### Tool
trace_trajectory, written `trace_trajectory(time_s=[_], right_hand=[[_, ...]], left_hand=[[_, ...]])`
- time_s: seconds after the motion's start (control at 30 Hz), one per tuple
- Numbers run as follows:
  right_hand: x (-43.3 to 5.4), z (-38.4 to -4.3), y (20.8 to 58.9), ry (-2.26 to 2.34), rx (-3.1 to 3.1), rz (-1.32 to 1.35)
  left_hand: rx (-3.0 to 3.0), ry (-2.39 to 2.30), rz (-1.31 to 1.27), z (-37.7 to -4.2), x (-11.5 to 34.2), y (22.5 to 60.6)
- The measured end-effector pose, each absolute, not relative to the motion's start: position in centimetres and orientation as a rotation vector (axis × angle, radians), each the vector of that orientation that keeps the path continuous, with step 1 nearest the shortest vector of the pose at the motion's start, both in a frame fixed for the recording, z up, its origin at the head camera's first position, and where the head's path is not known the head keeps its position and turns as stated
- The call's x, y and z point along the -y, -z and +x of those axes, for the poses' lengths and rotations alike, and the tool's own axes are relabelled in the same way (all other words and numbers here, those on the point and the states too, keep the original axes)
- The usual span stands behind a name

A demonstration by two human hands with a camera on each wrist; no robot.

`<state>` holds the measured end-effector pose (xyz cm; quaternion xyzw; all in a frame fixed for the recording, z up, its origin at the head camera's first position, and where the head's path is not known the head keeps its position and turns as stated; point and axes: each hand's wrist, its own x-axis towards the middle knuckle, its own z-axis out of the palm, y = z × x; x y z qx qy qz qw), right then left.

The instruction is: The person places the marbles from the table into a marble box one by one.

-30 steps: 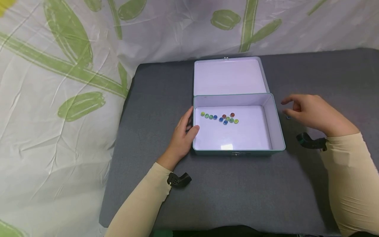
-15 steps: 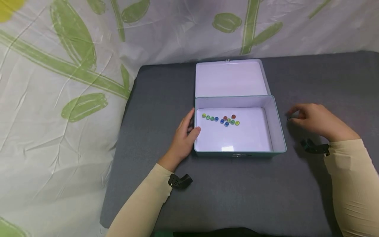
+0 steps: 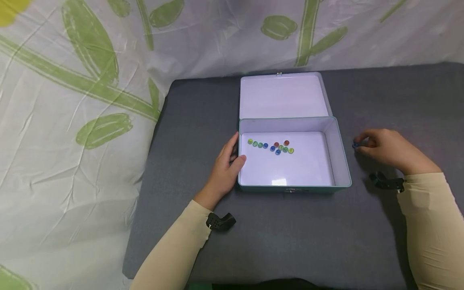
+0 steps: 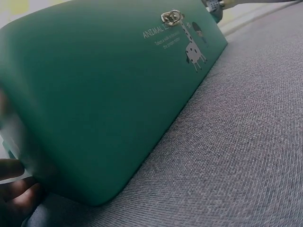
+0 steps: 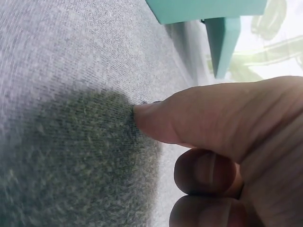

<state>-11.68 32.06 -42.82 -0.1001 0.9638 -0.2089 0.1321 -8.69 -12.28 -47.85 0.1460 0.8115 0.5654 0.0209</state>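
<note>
A green metal box [image 3: 340, 161] with a white inside stands on the table, its lid [image 3: 284, 96] folded back flat behind it. Several glass marbles [image 3: 278, 152], blue, green, yellow and red, lie on its floor in a loose row. My left hand [image 3: 221, 173] grips the left wall, thumb over the rim and fingers outside; some fingertips touch the green side in the left wrist view. Right of the box, my right hand [image 3: 389, 149] pinches a blue marble [image 3: 355, 145] between thumb and forefinger at the tabletop. The thumb [image 5: 175, 116] hides nearly all of that marble in the right wrist view.
Grey cloth [image 3: 290, 237] covers the table. A white sheet with green leaf prints [image 3: 217, 36] hangs behind it and along the left. The box's front has a metal clasp [image 4: 172, 18] and a printed giraffe [image 4: 193, 52].
My right hand has come down a little and its forefinger and thumb have closed on the blue marble, previously under the thumb. The left hand stays on the box; the view shifted slightly.
</note>
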Motion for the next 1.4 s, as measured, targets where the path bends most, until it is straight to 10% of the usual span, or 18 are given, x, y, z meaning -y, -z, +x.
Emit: trace_trajectory(time_s=[1.4], right_hand=[[-25.7,-11.9,36.1,0.572,-2.892,-0.396]], left_hand=[[-2.52,-1.731,0.466,-8.7,12.5,47.9]])
